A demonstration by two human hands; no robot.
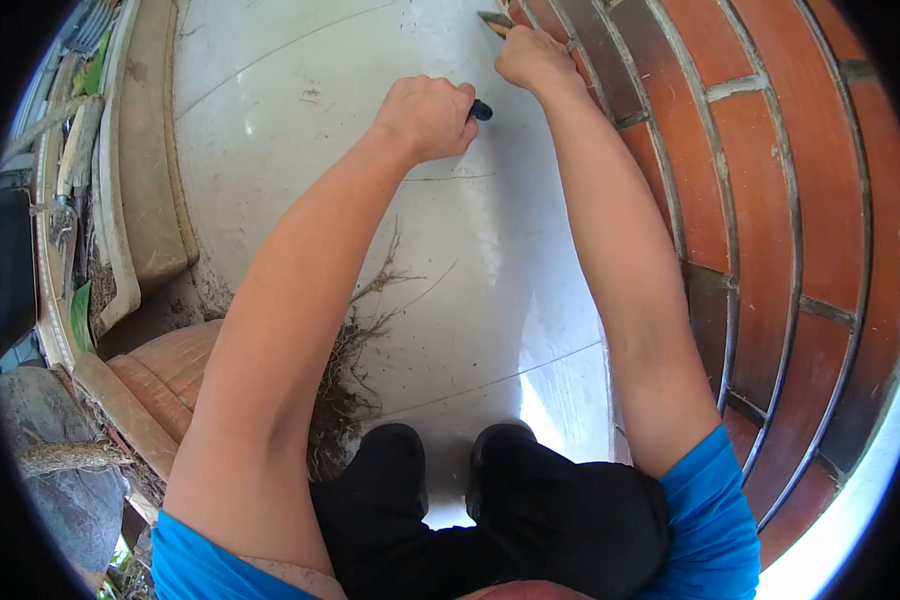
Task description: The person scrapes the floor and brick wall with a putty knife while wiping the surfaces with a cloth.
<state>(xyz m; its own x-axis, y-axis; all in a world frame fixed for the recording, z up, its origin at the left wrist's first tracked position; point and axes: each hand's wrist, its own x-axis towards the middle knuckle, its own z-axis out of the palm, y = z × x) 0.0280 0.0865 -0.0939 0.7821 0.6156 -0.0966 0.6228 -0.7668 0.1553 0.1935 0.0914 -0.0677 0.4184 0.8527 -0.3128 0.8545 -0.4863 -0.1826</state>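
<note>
Nearest me are my two dark shoes [395, 452], then one scraggly root clump [342, 385] on the pale floor [450, 260], partly hidden behind my left forearm. Further up, my left fingers [460, 134] are curled tight around one black-ended object [482, 110], only its stubby end poking out, so I can't tell what it is. Furthest out, right by the one brick wall [760, 170], my right fingers [509, 62] are closed on one pointed tool [495, 23], its grip mostly covered and individual fingers hard to count.
</note>
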